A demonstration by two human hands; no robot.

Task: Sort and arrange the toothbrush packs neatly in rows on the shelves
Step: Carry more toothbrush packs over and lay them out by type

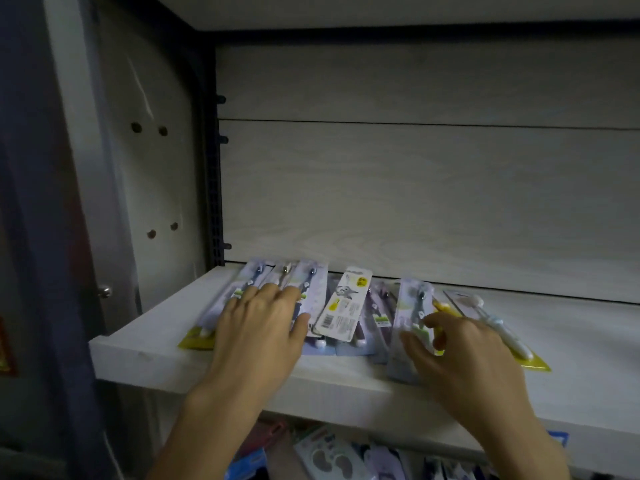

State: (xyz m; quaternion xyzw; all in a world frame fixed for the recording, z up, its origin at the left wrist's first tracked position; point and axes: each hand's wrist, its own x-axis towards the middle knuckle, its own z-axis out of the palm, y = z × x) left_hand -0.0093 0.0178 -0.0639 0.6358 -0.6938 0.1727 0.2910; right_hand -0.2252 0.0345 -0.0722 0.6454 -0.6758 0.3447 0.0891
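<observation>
Several toothbrush packs lie on a pale wooden shelf (145, 355). At the left, three lilac packs (308, 282) sit side by side, and my left hand (256, 323) rests flat on them with fingers spread. One pack (343, 306) lies face down, showing its white back and barcode. My right hand (460, 348) pinches the edge of another lilac pack (412, 306) between thumb and fingers. A yellow-backed pack with a white brush (502, 334) lies at the right, partly under that hand.
The shelf's back panel (415, 202) is pale wood. A dark upright post (213, 202) and a white side wall stand at the left. More packaged goods (332, 459) lie on the shelf below. The right part of the shelf (588, 334) carries nothing.
</observation>
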